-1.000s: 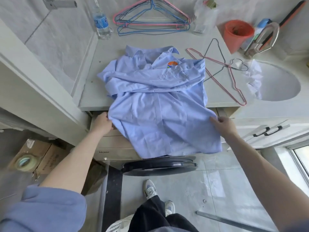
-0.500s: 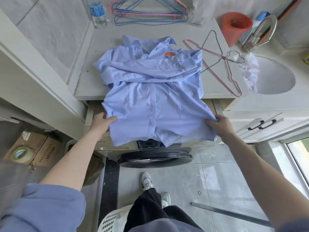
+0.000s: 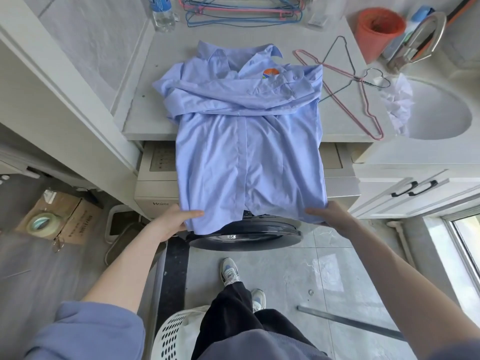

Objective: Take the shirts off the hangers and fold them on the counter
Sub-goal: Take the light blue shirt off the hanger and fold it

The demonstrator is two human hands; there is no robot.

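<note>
A light blue shirt [image 3: 249,152] lies on the pale counter [image 3: 145,110], collar at the far side, sleeves folded across the chest, its lower half held out level over the counter's front edge. My left hand [image 3: 174,219] grips the hem's left corner, thumb on top. My right hand [image 3: 328,213] grips the hem's right corner. A pink wire hanger [image 3: 363,100] and a dark wire hanger [image 3: 345,61] lie crossed on the counter right of the shirt. Several pink and blue hangers [image 3: 241,11] are stacked at the back.
A water bottle [image 3: 162,14] stands at the back left, an orange cup [image 3: 378,29] at the back right. A sink [image 3: 441,113] with a faucet [image 3: 420,37] is on the right. Under the counter sits a washing machine [image 3: 161,188]; a white laundry basket [image 3: 179,333] is by my feet.
Both hands slid down the shirt's sides to the hem corners and lifted the hanging lower half, pulling it flat and taut. The view shifted closer to the counter.
</note>
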